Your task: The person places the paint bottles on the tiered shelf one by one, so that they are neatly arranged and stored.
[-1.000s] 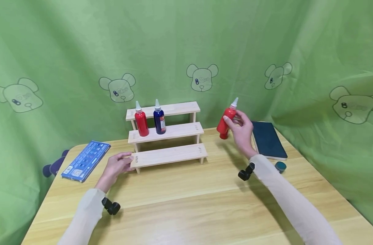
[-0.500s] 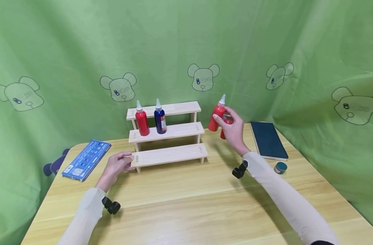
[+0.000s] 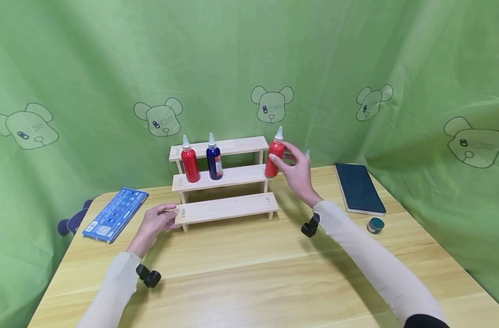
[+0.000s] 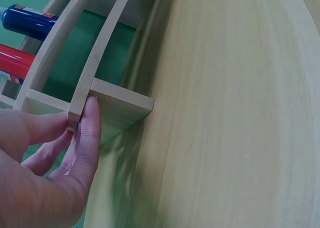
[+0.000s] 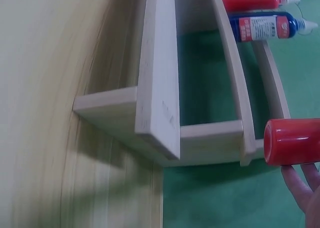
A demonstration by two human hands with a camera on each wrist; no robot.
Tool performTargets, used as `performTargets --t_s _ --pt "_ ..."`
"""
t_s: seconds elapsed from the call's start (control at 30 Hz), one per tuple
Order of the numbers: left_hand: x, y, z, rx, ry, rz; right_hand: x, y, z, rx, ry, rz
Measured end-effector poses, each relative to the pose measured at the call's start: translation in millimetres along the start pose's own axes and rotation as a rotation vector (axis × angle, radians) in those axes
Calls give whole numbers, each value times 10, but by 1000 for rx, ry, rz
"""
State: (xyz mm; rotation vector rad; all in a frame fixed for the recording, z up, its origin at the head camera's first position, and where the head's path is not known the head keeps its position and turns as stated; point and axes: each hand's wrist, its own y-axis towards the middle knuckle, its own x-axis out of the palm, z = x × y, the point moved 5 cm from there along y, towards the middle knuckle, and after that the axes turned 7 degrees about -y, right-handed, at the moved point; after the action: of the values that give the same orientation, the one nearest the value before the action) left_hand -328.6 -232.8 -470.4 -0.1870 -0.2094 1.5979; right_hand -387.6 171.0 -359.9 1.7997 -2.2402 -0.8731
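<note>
My left hand [image 3: 155, 223] pinches the left end of the lowest board of a three-tier wooden shelf [image 3: 228, 208]; the left wrist view shows thumb and fingers around that board end [image 4: 79, 108]. With the fingers of my right hand [image 3: 299, 176] I grip a red squeeze bottle [image 3: 275, 159], nearly upright at the right end of the middle tier. In the right wrist view the base of this red bottle [image 5: 292, 140] appears just off the board. Another red bottle [image 3: 190, 165] and a dark blue bottle [image 3: 214, 163] stand on the middle tier's left half.
Behind my right hand shows a pale nozzle tip [image 3: 308, 155], its bottle hidden. A dark notebook [image 3: 360, 187] and a small teal-lidded jar [image 3: 375, 225] lie at right. A blue flat box [image 3: 115, 215] lies at left. Green curtain [image 3: 216, 59] hangs behind the table.
My right hand has carried the red bottle leftward to the middle tier's right end, and the bottle has become more upright. The left hand has stayed on the lowest board.
</note>
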Motion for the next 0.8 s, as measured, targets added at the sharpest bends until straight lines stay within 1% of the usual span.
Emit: performTargets --t_s 0.1,0.3,0.43,0.6,0.8 --pt "-4 -8 2 1 -3 -1 97 39 108 -33 -26 -15" --pt "-7 2 -6 -2 -14 1 249 58 45 -70 -63 -46" --pt "1 6 -6 1 -22 -3 351 100 14 -87 -45 -68" --pt "0 -4 -4 0 -7 2 483 129 6 -85 -27 -99" --pt "7 -2 -2 4 0 7 617 130 -30 -97 -22 -109"
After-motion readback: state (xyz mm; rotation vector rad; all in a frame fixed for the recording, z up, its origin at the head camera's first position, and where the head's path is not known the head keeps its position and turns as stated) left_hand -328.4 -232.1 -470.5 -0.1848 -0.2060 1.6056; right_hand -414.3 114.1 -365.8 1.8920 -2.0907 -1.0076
